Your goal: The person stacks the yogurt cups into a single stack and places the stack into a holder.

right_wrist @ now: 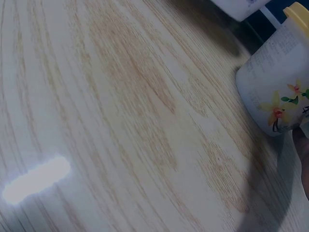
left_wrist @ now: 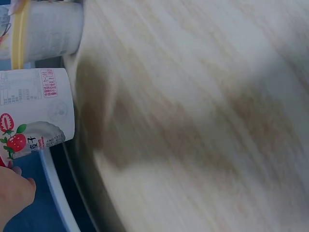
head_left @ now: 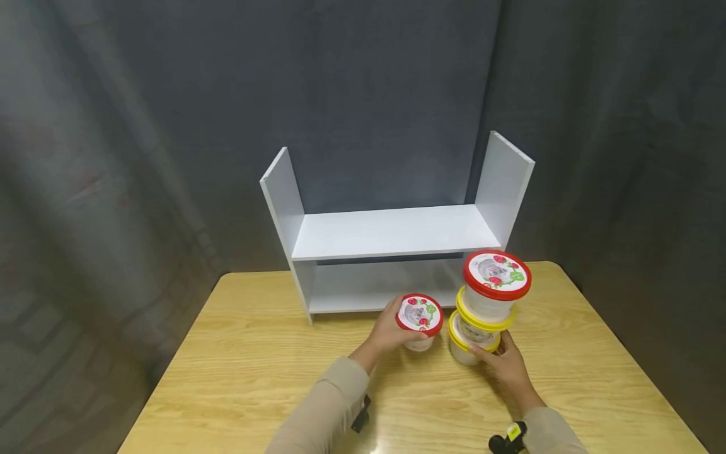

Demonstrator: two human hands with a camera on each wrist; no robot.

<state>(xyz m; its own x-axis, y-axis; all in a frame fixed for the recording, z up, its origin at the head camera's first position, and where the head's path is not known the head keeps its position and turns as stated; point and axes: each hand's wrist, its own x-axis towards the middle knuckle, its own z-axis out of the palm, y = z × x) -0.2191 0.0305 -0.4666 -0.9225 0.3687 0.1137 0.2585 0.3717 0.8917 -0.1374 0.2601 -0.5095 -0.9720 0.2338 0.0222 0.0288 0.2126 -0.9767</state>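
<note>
My left hand [head_left: 390, 329] grips a white tub with a red lid [head_left: 420, 314], thumb across the near side and fingers behind. Strawberry pictures show on this tub [left_wrist: 34, 111] in the left wrist view; its base seems just off the table. To the right stands a leaning stack: a red-lidded tub [head_left: 497, 275] on top, a yellow-lidded tub [head_left: 482, 320] in the middle, and another yellow-lidded tub [head_left: 464, 354] at the bottom. My right hand [head_left: 507, 366] holds the bottom tub between thumb and fingers. Yellow flowers decorate the tub [right_wrist: 275, 92] in the right wrist view.
Behind the tubs is a white two-tier shelf [head_left: 397, 232] with upright side panels [head_left: 505, 180]. It stands on the light wooden table [head_left: 255, 366]. Dark grey curtains [head_left: 386, 107] hang behind and at both sides.
</note>
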